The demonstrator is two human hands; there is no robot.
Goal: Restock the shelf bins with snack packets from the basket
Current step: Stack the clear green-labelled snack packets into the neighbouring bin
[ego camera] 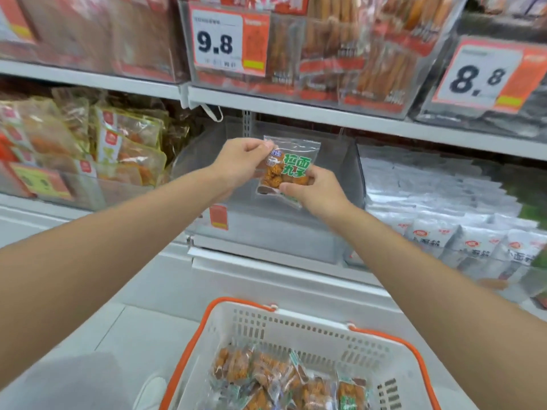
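Setting: shop aisle, with white metal shelving [296,112] straight ahead of you and a pale floor [124,329] below.
Left hand: your left hand [239,164] pinches the upper left corner of the snack packet [291,167], thumb and curled fingers closed on the plastic.
Right hand: your right hand [318,192] grips the packet's lower edge, with the thumb on the front and the fingers curled behind.
Snack packet: it is clear plastic with green characters and a small blue-and-white badge, and has orange-brown pieces inside. You hold it in the air between both hands, slightly tilted, in front of the clear bin [266,229]. Whether it touches the bin cannot be told.
Clear bin: it sits on the lower shelf just under the upper shelf edge and has a small orange label [218,216] on its front wall. What lies inside cannot be told.
Left neighbour: a bin of yellowish packets [127,149] with orange contents stands beside the clear bin.
Right neighbour: stacked white packets [444,232] with red logos fill the next bin.
Upper shelf: clear bins hold long reddish-brown snacks. One price tag [219,39] reads 9.8 and another tag [479,75] reads 8.8.
Basket: the white basket [296,316] with orange handles [189,350] stands low under your forearms, near the shelf base. More packets [266,377] of the same kind lie in its bottom.
Shoe: a white shoe toe [151,389] shows just beside the basket's left side.
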